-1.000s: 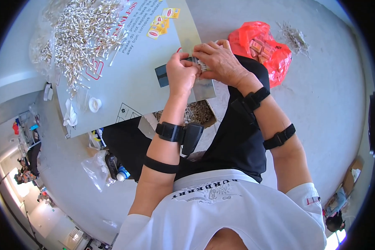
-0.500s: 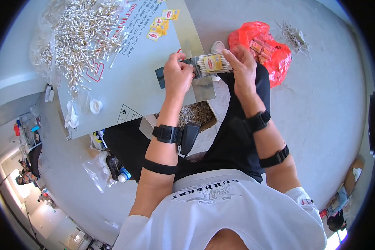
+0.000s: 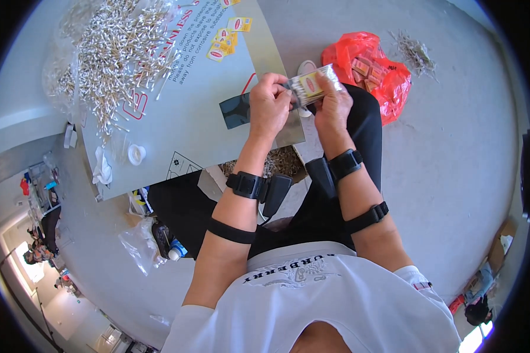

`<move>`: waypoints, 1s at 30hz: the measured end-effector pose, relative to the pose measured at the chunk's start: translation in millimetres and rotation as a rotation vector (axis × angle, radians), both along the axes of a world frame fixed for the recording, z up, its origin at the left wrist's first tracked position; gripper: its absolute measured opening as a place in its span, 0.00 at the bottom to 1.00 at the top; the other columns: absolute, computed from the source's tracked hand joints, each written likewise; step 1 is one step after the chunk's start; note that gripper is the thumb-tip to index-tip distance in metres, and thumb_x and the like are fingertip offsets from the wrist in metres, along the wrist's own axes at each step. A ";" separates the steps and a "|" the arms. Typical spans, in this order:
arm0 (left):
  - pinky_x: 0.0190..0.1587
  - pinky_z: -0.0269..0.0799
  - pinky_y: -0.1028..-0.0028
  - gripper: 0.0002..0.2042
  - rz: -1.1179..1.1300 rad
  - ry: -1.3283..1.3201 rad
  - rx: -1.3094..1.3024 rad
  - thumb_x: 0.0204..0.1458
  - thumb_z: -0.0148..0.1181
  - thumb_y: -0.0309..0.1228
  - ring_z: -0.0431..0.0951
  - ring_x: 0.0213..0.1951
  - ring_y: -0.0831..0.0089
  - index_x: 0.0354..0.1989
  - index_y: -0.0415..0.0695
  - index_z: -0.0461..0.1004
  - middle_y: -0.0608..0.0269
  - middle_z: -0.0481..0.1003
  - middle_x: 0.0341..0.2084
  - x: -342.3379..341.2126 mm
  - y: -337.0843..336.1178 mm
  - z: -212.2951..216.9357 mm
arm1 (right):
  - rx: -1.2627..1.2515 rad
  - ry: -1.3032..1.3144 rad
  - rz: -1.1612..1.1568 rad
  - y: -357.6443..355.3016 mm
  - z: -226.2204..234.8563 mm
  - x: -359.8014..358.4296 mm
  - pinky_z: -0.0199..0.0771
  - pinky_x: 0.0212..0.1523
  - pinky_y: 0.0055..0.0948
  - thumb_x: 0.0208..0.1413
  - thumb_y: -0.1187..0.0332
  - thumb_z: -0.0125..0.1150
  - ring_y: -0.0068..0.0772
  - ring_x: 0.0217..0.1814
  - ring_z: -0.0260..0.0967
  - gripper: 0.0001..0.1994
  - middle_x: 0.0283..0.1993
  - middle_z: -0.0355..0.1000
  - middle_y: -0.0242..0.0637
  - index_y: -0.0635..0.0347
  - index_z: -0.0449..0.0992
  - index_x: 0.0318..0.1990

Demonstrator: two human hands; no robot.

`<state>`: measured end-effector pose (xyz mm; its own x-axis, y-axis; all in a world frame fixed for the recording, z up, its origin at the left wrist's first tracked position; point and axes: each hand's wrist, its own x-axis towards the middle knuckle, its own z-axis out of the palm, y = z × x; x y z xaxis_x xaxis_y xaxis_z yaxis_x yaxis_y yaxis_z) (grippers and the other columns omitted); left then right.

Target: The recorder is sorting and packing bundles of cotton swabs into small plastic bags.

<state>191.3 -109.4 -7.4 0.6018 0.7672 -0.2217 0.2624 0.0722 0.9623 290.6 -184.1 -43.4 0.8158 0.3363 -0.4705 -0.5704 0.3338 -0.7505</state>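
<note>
Red bag [image 3: 388, 70] lies just beyond both hands [image 3: 300, 103] gripping what looks like a swab packet [image 3: 312, 85].

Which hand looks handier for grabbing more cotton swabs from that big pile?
Probably the left hand: the swab pile lies on its side, while the right hand grips the small swab packet.

I see a small clear packet of cotton swabs [image 3: 310, 86], white sticks packed side by side, with a yellow and red label on its upper face. It lies roughly level, tilted slightly up to the right, held in the air between both hands. It sits just left of the red plastic bag [image 3: 371, 73] and above the person's black-clad lap. Its ends are partly hidden by fingers.
</note>
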 end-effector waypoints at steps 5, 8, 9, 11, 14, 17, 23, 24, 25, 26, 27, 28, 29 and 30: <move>0.29 0.72 0.80 0.17 -0.078 -0.103 0.208 0.48 0.53 0.13 0.77 0.28 0.77 0.49 0.39 0.71 0.61 0.78 0.32 3.3 -1.2 3.6 | -0.002 0.029 -0.157 5.2 25.3 39.0 0.78 0.29 0.32 0.47 0.75 0.68 0.32 0.31 0.77 0.08 0.33 0.77 0.36 0.66 0.77 0.36; 0.34 0.74 0.77 0.22 0.022 -0.123 0.760 0.43 0.59 0.12 0.78 0.34 0.72 0.49 0.44 0.74 0.62 0.75 0.40 3.7 -3.7 27.5 | 0.048 0.217 0.036 -1.5 41.6 42.7 0.79 0.28 0.35 0.48 0.74 0.67 0.36 0.32 0.78 0.09 0.34 0.76 0.39 0.65 0.75 0.37; 0.34 0.75 0.75 0.24 -0.031 -0.160 0.840 0.40 0.61 0.12 0.77 0.36 0.69 0.48 0.45 0.75 0.62 0.74 0.42 1.6 -3.0 33.1 | 0.097 0.336 0.149 -3.3 49.8 37.9 0.79 0.27 0.35 0.49 0.73 0.67 0.36 0.32 0.78 0.10 0.34 0.76 0.40 0.65 0.75 0.38; 0.35 0.76 0.74 0.25 -0.082 -0.195 0.925 0.37 0.64 0.12 0.77 0.37 0.67 0.47 0.47 0.76 0.62 0.73 0.44 -6.8 -2.7 44.5 | 0.118 0.435 0.345 -8.1 44.2 29.7 0.72 0.20 0.28 0.52 0.69 0.65 0.29 0.27 0.75 0.07 0.30 0.74 0.32 0.58 0.74 0.35; 0.34 0.75 0.71 0.20 -0.265 -0.150 0.997 0.36 0.68 0.15 0.77 0.35 0.66 0.41 0.45 0.78 0.63 0.74 0.35 -26.1 -4.9 61.8 | 0.107 0.570 0.484 -11.6 46.3 10.2 0.51 0.10 0.15 0.53 0.68 0.65 0.20 0.17 0.66 0.07 0.23 0.70 0.27 0.53 0.71 0.30; 0.31 0.74 0.71 0.17 -0.254 -0.127 1.055 0.37 0.68 0.16 0.76 0.31 0.67 0.38 0.44 0.79 0.64 0.74 0.31 -48.4 -8.6 68.4 | 0.135 0.700 0.597 -9.1 49.0 -10.4 0.47 0.10 0.15 0.53 0.68 0.65 0.17 0.13 0.59 0.08 0.20 0.67 0.26 0.53 0.70 0.28; 0.28 0.73 0.71 0.11 -0.215 -0.119 1.058 0.40 0.66 0.18 0.75 0.29 0.68 0.33 0.43 0.77 0.65 0.71 0.27 -83.1 -12.3 71.6 | 0.110 0.839 0.831 -5.0 46.0 -35.7 0.46 0.11 0.13 0.54 0.67 0.64 0.14 0.13 0.53 0.10 0.18 0.63 0.26 0.54 0.68 0.27; 0.28 0.73 0.71 0.11 -0.207 -0.117 1.060 0.40 0.66 0.18 0.75 0.29 0.68 0.33 0.43 0.77 0.65 0.71 0.27 -86.2 -12.5 71.2 | 0.108 0.837 0.839 -3.9 44.7 -38.4 0.46 0.11 0.13 0.54 0.67 0.64 0.14 0.13 0.53 0.10 0.18 0.63 0.26 0.54 0.68 0.27; 0.28 0.73 0.71 0.10 -0.181 -0.136 1.065 0.40 0.66 0.18 0.75 0.28 0.67 0.32 0.42 0.77 0.64 0.71 0.26 -88.0 -12.3 69.6 | 0.105 0.863 0.851 -3.0 43.6 -40.8 0.46 0.11 0.13 0.55 0.66 0.64 0.14 0.13 0.53 0.11 0.19 0.64 0.27 0.55 0.68 0.27; 0.28 0.73 0.71 0.09 -0.156 -0.157 1.069 0.40 0.66 0.17 0.75 0.27 0.66 0.31 0.42 0.76 0.64 0.71 0.26 -89.4 -11.9 67.8 | 0.102 0.888 0.862 -3.1 42.7 -42.2 0.46 0.11 0.13 0.55 0.65 0.64 0.15 0.14 0.54 0.11 0.20 0.66 0.28 0.56 0.68 0.27; 0.28 0.73 0.71 0.09 -0.148 -0.158 1.070 0.40 0.66 0.17 0.75 0.27 0.66 0.31 0.42 0.76 0.64 0.71 0.26 -91.5 -11.3 65.2 | 0.098 0.884 0.868 -3.6 45.6 -42.7 0.46 0.11 0.13 0.55 0.65 0.64 0.15 0.14 0.54 0.11 0.20 0.66 0.28 0.56 0.68 0.27; 0.28 0.72 0.71 0.09 -0.098 -0.159 0.998 0.41 0.66 0.17 0.75 0.27 0.65 0.30 0.41 0.76 0.63 0.71 0.26 -93.2 -10.6 62.2 | -0.006 0.748 0.900 -5.3 49.0 -41.3 0.49 0.12 0.14 0.57 0.63 0.63 0.15 0.15 0.54 0.11 0.22 0.67 0.30 0.58 0.70 0.30; 0.28 0.72 0.71 0.08 -0.049 -0.161 0.926 0.41 0.66 0.16 0.75 0.26 0.65 0.30 0.41 0.76 0.62 0.71 0.26 -94.5 -9.7 59.4 | -0.108 0.609 0.926 -7.4 53.0 -39.7 0.53 0.13 0.15 0.58 0.61 0.62 0.16 0.15 0.55 0.12 0.23 0.68 0.31 0.61 0.73 0.33; 0.28 0.72 0.71 0.08 -0.039 -0.161 0.928 0.41 0.66 0.16 0.75 0.26 0.65 0.30 0.41 0.76 0.62 0.71 0.26 -96.1 -8.1 56.8 | -0.111 0.604 0.934 -10.2 58.9 -39.5 0.53 0.13 0.15 0.58 0.61 0.62 0.16 0.15 0.55 0.12 0.23 0.68 0.31 0.61 0.73 0.33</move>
<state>95.2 -117.4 49.4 0.6012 0.5739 0.5560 0.1075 -0.7476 0.6554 251.1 -194.2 15.5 -0.1081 0.6295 -0.7694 -0.8431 -0.4682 -0.2646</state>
